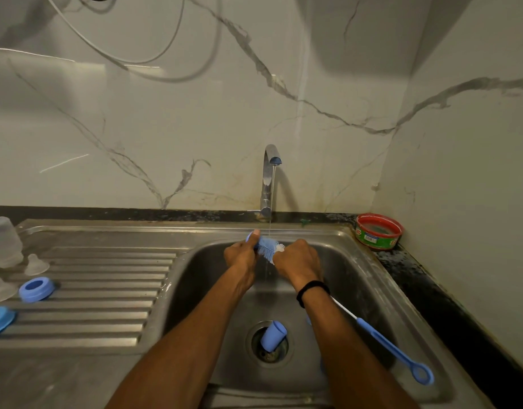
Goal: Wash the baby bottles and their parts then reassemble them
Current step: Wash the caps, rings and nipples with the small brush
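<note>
Two hands over the sink [372,290] under the tap [269,178] stream. Left hand [242,256] grips a small blue part [249,237], right hand [298,259] is clenched round the bottle brush [267,250] — scrubbing step. Next, probably: rinse it, park it by the rings [36,289] — then take the blue cap [273,335] lying on the drain.

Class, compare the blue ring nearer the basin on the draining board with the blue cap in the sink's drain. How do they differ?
The blue ring is short and wide with a hole through its middle, while the blue cap is taller and tube-like. The ring sits on the ridged draining board, whereas the cap lies in the drain. The ring's opening faces up, but the cap leans tilted. Both are light blue.
</note>
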The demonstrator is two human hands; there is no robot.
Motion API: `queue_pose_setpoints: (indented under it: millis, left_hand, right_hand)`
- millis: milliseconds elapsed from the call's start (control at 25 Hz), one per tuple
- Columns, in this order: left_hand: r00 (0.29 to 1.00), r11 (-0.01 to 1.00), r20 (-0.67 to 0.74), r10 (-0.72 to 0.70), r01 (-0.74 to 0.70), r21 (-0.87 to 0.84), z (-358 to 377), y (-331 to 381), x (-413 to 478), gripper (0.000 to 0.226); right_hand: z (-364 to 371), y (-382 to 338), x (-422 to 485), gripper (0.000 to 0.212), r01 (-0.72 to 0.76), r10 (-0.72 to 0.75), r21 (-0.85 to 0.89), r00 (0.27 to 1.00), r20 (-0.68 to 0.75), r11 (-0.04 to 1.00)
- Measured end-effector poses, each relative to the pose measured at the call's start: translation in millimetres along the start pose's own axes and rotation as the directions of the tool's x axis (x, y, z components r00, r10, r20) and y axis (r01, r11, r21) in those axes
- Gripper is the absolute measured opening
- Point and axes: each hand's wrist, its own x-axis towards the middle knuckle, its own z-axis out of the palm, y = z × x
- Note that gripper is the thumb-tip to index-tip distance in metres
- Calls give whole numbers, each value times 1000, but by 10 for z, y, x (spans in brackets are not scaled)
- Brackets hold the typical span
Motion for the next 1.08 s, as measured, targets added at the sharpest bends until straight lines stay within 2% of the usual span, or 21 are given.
queue_pose_setpoints:
  millis: [240,320,400,600,720,800,920,1080]
  left_hand:
    - [996,998,-76,55,-52,32,-115,42,23,18]
    - [984,971,-4,179,-176,160,-247,54,89,27]
    - [938,879,148,315,-347,327,-263,28,64,40]
    - [761,595,460,458,-647,477,-201,-65,79,42]
    - [707,466,530,468,-707,531,-173,-118,113,44]
    - [698,417,554,454,-716,560,-184,-126,140,46]
    - [688,402,546,479,-724,561,-260,-92,211,43]
    - [626,342,583,518,-776,530,-293,-49,175,41]
  right_hand:
    - [-258,79,-110,36,-59,58,-74,998,-12,995]
    - [-350,153,-95,38,-76,73,-95,996,-43,993]
    - [-389,166,-78,39,-64,58,-88,996,-69,994]
    - [-311,98,-93,42,4,-9,-86,998,-57,996]
    - [-255,129,-61,43,13,-18,-126,999,-39,992]
    - [-204,129,-70,44,11,-14,-148,1000,-15,989]
    - [-143,96,-57,42,32,-29,-126,999,25,991]
    - [-139,47,-55,44,30,-28,-148,999,17,988]
